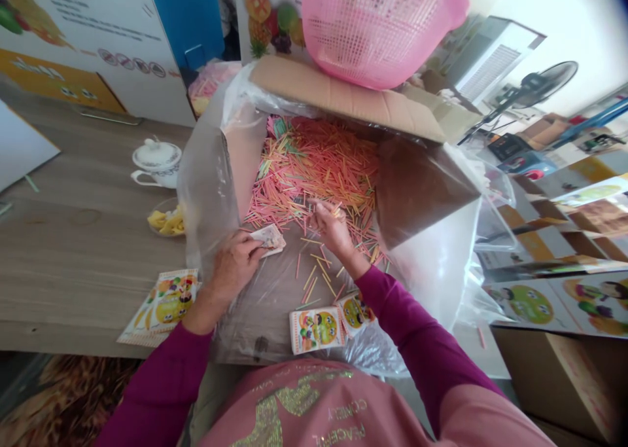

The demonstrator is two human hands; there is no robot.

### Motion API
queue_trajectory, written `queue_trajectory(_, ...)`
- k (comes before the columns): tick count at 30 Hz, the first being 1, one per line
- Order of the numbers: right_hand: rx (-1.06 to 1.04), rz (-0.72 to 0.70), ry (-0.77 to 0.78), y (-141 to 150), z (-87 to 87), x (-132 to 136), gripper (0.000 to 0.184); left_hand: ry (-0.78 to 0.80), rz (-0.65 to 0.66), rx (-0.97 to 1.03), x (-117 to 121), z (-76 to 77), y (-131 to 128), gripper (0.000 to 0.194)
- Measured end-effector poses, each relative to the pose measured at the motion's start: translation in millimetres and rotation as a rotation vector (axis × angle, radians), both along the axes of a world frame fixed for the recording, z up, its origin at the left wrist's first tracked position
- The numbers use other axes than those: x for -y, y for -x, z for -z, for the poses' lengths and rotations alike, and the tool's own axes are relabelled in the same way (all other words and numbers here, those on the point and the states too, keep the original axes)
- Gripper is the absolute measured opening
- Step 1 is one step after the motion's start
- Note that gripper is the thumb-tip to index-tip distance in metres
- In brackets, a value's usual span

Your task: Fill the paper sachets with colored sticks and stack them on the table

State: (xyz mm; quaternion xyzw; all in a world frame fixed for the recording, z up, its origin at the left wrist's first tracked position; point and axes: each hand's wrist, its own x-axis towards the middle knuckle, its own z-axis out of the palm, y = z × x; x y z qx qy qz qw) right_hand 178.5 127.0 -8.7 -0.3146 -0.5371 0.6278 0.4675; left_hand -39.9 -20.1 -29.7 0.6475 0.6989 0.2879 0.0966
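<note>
On the wooden desk, near its front edge, a printed card packet; toward the far edge, a lidded ceramic pot, with a small bowl of chips just in front of it. Right of these, a cardboard box lined with a plastic bag. Inside, loose sticks heaped toward the far side, a few lying nearer the front. Two more packets on the bag at the front. On the box's far flap, a perforated plastic basket. Beyond the box's right side, a standing fan.

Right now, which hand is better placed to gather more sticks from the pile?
Probably the right hand: its fingers are at the thin pink-and-orange sticks, while the left hand holds a small paper packet.
</note>
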Motion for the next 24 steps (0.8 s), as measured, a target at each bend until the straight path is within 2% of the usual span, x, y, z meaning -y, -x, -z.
queue_trajectory(4,-0.02,-0.114,0.039,-2.1,-21.1,10.9,0.072,-0.13,-0.049,0.206,-1.1,-4.4,-6.0,0.011)
queue_trajectory(8,-0.003,-0.196,-0.019,-1.9,-46.7,29.1,0.082,-0.216,0.002,0.475,-6.8,-12.2,-22.9,0.005)
queue_trajectory(12,0.093,-0.223,-0.22,0.0,-68.3,42.7,0.076,-0.213,0.066,0.698,-12.7,-20.9,-42.9,0.008)
queue_trajectory(15,0.187,-0.268,-0.308,-0.2,-72.2,48.5,0.063,-0.237,0.112,0.8,-16.3,-20.8,-55.7,0.009)
queue_trajectory(17,0.218,-0.279,-0.258,-1.0,-68.6,49.4,0.062,-0.251,0.119,0.85,-18.6,-15.5,-61.5,0.011)
queue_trajectory(22,0.083,-0.165,0.02,-4.6,-61.1,42.3,0.084,-0.183,0.081,0.947,-21.1,0.5,-66.1,0.018)
queue_trajectory(24,0.05,-0.125,0.035,-7.4,-64.6,40.1,0.084,-0.162,0.068,0.957,-20.9,1.8,-66.1,0.018)
